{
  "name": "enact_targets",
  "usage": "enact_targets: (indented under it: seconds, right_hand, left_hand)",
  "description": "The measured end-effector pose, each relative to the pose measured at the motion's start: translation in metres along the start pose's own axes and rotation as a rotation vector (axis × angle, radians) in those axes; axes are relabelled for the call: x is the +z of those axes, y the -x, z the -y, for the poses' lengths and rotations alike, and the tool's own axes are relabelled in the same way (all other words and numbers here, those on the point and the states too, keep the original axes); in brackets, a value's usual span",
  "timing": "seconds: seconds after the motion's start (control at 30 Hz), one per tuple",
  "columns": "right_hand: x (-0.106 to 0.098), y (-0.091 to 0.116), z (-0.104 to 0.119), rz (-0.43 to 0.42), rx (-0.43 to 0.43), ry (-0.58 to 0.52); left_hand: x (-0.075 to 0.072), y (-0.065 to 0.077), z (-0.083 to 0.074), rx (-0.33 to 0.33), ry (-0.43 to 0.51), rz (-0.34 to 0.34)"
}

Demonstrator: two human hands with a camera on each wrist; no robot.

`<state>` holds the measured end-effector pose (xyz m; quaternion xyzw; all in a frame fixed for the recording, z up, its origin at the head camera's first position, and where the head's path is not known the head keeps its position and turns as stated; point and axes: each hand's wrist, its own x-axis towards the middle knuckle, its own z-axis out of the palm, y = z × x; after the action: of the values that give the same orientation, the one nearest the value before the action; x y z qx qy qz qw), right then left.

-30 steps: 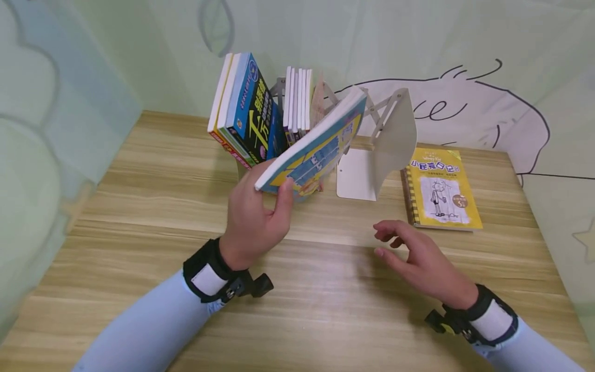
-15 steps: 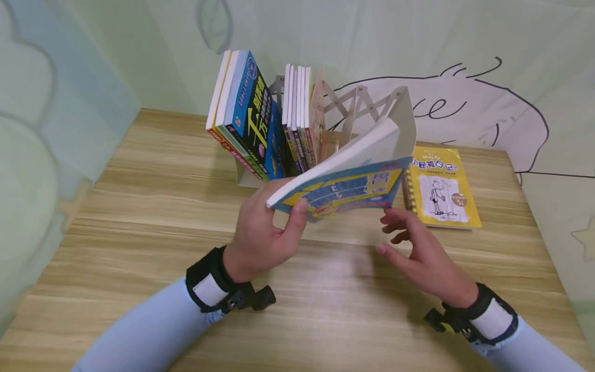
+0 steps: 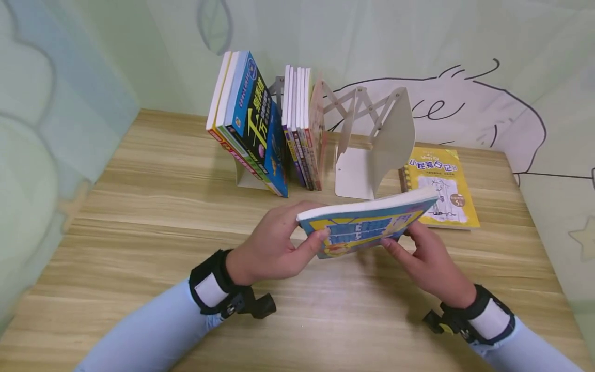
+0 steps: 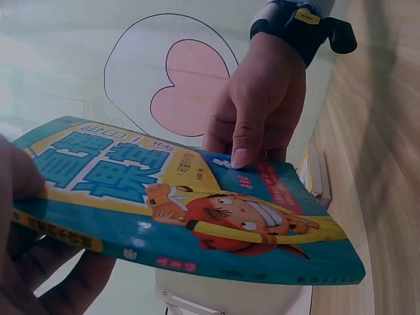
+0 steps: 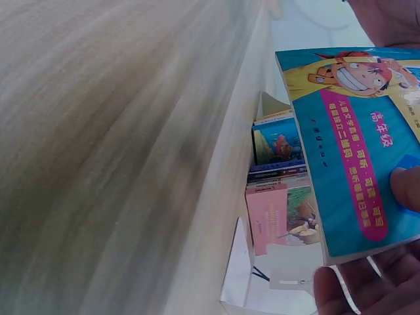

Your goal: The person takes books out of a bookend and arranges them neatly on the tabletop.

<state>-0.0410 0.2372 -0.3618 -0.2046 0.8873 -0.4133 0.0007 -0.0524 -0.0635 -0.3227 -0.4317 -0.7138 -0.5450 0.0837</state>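
Note:
A blue-and-yellow paperback book [image 3: 362, 230] is held up above the table between both hands, its cover tilted toward me. My left hand [image 3: 271, 248] grips its left end, thumb on the cover and fingers behind. At the other end, my right hand [image 3: 429, 263] pinches the book, with its thumb [image 5: 408, 187] on the cover and fingers underneath in the right wrist view. A cartoon figure with a wide grin shows on the cover [image 4: 243, 216] in the left wrist view. Right behind the paperback lies a yellow book [image 3: 443, 181], its lower left corner partly covered in the head view.
A cream folding book rack [image 3: 355, 173] stands at the back against the wall cloth. In its left part lean large books, a dark blue one [image 3: 257, 124] foremost; several thin books [image 3: 302, 150] stand beside them. Its right section shows bare metal.
The paperback has swung away from the rack, down and to the right, and now lies flatter in the left hand. The right hand has taken hold of its right end.

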Motion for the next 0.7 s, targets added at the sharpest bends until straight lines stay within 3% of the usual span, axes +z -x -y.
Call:
enact_targets:
  seconds: [0.4, 0.7]
  right_hand:
    - [0.0059, 0.0028, -0.0036, -0.073, -0.096, -0.044]
    - [0.0024, 0.0045, -0.0053, -0.081, -0.082, -0.102]
  left_hand:
    - [0.0001, 0.0026, 0.0011, -0.111, 0.059, 0.011]
    - [-0.0005, 0.0014, 0.0016, -0.245, 0.056, -0.024]
